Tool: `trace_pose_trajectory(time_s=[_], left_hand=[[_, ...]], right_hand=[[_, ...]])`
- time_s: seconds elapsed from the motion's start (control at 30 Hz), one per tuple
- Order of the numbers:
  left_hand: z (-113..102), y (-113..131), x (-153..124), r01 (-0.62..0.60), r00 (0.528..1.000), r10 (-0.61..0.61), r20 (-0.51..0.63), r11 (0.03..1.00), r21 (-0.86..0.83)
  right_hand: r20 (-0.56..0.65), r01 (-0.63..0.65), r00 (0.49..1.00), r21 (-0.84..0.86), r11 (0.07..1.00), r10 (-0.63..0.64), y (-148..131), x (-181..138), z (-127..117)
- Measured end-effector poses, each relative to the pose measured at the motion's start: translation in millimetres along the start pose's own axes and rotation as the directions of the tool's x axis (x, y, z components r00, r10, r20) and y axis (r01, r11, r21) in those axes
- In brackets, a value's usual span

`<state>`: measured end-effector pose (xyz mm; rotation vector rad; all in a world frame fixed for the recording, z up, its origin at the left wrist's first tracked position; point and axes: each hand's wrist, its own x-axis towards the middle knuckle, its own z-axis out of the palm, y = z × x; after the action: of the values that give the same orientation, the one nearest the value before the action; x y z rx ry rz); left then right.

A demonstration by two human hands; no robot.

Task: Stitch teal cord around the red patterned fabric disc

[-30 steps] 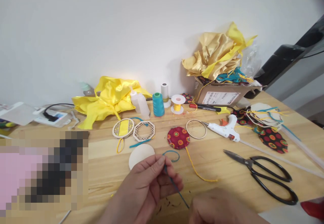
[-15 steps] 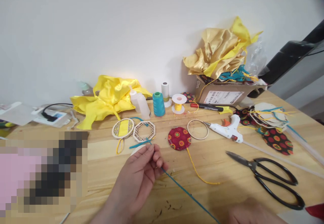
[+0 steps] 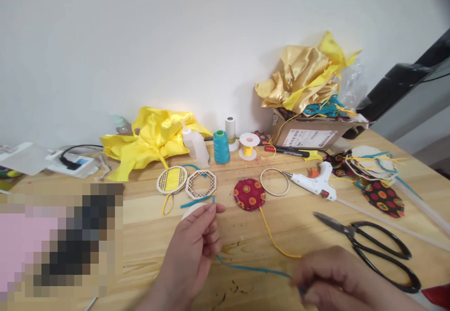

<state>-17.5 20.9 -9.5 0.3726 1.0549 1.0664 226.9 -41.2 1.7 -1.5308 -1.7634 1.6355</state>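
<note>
A teal cord (image 3: 253,269) runs across the wooden table (image 3: 316,240) between my two hands. My left hand (image 3: 195,250) is closed, pinching one end of the cord near a plain wooden disc (image 3: 190,209) that it partly covers. My right hand (image 3: 333,278) sits at the bottom edge, fingers curled on the other end of the cord. Just beyond lie a red patterned fabric disc (image 3: 250,194) with a yellow cord (image 3: 272,240) trailing from it, a wooden ring (image 3: 274,181), an octagonal wooden frame (image 3: 201,184) and a round frame with yellow fabric (image 3: 172,179).
Black scissors (image 3: 372,254) and a white glue gun (image 3: 311,182) lie to the right. At the back stand thread spools (image 3: 221,147), glue bottles (image 3: 196,147), yellow satin (image 3: 151,140) and a cardboard box (image 3: 309,135) heaped with gold fabric. More fabric discs (image 3: 381,196) sit far right.
My right hand has come back up into view at the bottom, holding the cord's end. The cord now lies lower and flatter between my hands. My left hand stayed near the wooden disc.
</note>
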Motion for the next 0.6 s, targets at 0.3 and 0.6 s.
trace_pose_trajectory(time_s=[0.3,0.6], left_hand=[[7,-11,-7,0.007,0.999,0.002,-0.038,0.976,0.219],[4,-11,-2,-0.070,0.997,0.075,-0.004,0.943,0.325]], right_hand=[[-0.199,0.156,0.972,0.150,0.976,-0.125,-58,91,9],[-0.093,0.043,0.996,0.460,0.887,0.000,-73,128,24]])
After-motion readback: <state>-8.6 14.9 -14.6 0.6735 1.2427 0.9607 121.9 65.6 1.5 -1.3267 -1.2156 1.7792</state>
